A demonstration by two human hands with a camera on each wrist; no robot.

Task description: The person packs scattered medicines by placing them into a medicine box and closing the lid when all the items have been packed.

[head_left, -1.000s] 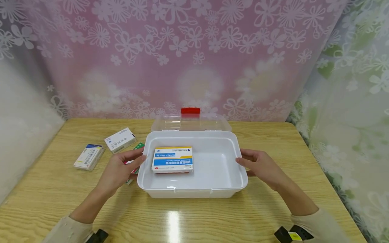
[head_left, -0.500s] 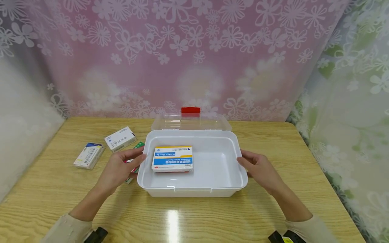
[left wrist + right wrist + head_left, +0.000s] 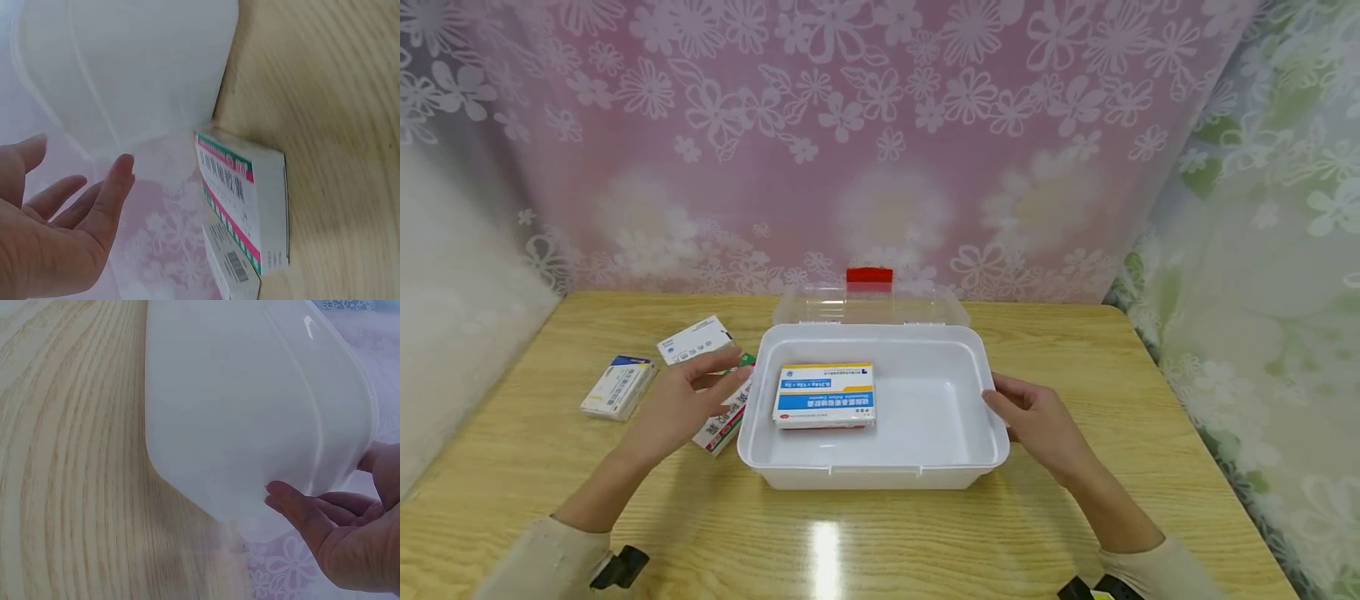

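Head view: right hand (image 3: 1037,423) grips white rectangular plastic bin (image 3: 876,477) at 3 o'clock; left hand (image 3: 685,408) released, apart from its 9 o'clock side. Bin sits mid pale-wood table (image 3: 940,546), long axis 9-to-3, spare room inside toward 3. White-blue-yellow cardboard carton (image 3: 824,396) inside, near 9, reads "0.314g" upside down.

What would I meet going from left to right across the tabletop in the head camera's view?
Small white cardboard box with a blue end, bare left hand, open white plastic container, bare right hand.
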